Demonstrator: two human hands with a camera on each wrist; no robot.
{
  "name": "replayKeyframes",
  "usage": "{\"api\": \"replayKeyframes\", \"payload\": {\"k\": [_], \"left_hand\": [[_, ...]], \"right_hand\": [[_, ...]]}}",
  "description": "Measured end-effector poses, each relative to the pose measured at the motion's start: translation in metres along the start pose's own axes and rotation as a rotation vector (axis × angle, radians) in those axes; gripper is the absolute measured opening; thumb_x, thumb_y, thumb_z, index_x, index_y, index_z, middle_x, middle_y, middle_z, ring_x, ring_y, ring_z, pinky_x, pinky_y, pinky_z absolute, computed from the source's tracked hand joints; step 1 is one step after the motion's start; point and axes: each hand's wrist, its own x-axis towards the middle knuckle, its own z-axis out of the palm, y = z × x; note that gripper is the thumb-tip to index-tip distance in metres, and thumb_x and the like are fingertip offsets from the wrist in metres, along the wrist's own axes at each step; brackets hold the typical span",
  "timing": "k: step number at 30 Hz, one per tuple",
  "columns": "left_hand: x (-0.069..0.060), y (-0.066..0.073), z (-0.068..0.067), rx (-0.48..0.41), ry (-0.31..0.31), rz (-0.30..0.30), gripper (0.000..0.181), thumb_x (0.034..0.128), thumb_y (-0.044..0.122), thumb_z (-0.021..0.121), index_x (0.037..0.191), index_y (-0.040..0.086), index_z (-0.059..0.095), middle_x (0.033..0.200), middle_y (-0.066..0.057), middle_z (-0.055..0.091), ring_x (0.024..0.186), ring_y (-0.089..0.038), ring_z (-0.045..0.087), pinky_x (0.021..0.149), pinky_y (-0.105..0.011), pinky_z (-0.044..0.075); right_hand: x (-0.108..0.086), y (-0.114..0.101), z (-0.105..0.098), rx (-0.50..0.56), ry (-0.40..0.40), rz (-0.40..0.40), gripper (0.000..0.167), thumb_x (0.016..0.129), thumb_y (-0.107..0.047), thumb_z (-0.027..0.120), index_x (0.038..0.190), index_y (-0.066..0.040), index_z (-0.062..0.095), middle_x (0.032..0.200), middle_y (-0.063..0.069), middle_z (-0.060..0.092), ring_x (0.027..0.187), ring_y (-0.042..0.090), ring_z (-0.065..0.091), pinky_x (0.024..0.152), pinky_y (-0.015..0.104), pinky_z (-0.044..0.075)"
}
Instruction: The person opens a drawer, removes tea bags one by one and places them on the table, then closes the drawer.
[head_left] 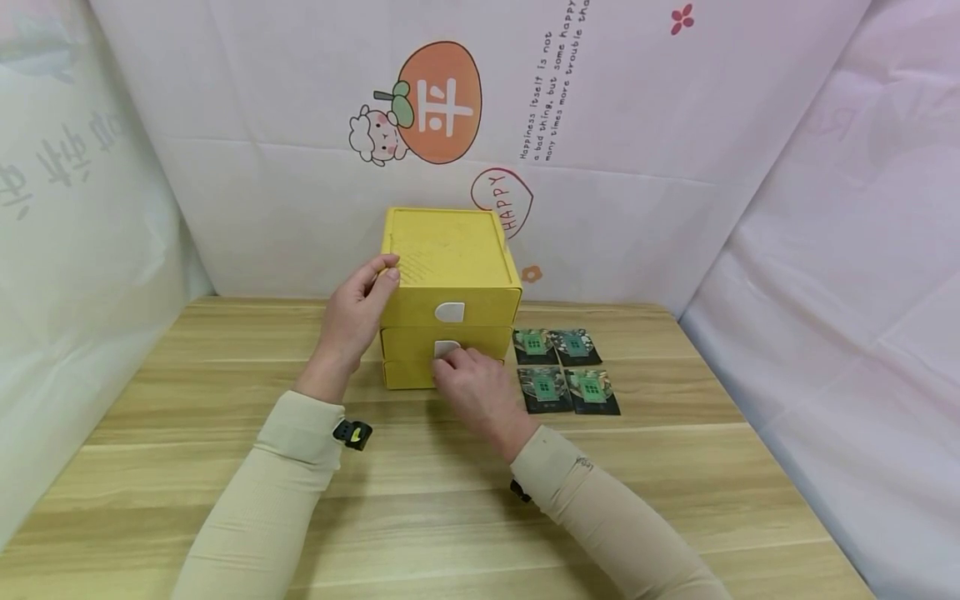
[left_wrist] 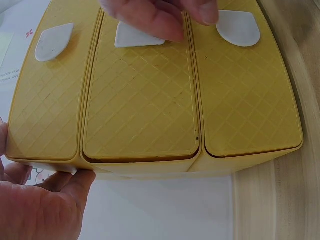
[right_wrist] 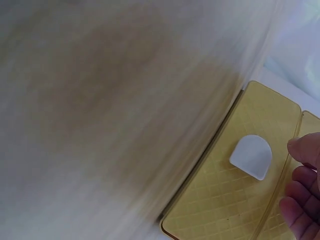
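Observation:
A yellow three-drawer box (head_left: pixel 453 242) stands on the table, each visible drawer front bearing a white tab, such as the top one (head_left: pixel 450 312). My left hand (head_left: pixel 352 321) grips its upper left edge; in the left wrist view that hand (left_wrist: pixel 45 205) has its fingers round the side. At the middle drawer, my right hand (head_left: pixel 480 392) has its fingertips over part of the white tab (left_wrist: pixel 137 37). Thumb and fingers of the right hand (right_wrist: pixel 306 185) are bent with a gap between them. The bottom drawer's tab (right_wrist: pixel 252 156) is uncovered in the right wrist view.
Several dark packets with green labels, one of them a front packet (head_left: pixel 545 390), lie on the wooden table (head_left: pixel 420 517) right of the box. Behind the box hangs a printed white cloth (head_left: pixel 300 200), with more cloth at both sides.

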Motion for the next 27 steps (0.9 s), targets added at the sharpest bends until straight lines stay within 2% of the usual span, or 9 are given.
{"api": "replayKeyframes", "payload": {"k": [13,27], "left_hand": [[0.0014,-0.0007,-0.0006,-0.007,-0.005,0.002,0.049,0.107,0.052,0.052,0.146,0.024,0.062,0.101,-0.002,0.052,0.094,-0.019,0.045,0.077,-0.034,0.037],[0.0018,0.0009,0.0022,-0.009,-0.004,0.004,0.048,0.1072,0.052,0.052,0.146,0.025,0.061,0.104,-0.002,0.053,0.096,-0.02,0.045,0.079,-0.035,0.037]], "right_hand": [[0.0007,-0.0011,0.0057,-0.017,-0.026,0.002,0.009,0.098,-0.01,0.071,0.091,-0.014,0.071,0.093,0.003,0.069,0.074,0.02,0.065,0.059,0.034,0.056],[0.0019,0.0026,0.0099,-0.032,-0.12,0.005,0.006,0.098,-0.013,0.073,0.093,-0.016,0.073,0.091,0.001,0.071,0.076,0.018,0.067,0.06,0.032,0.056]]}}
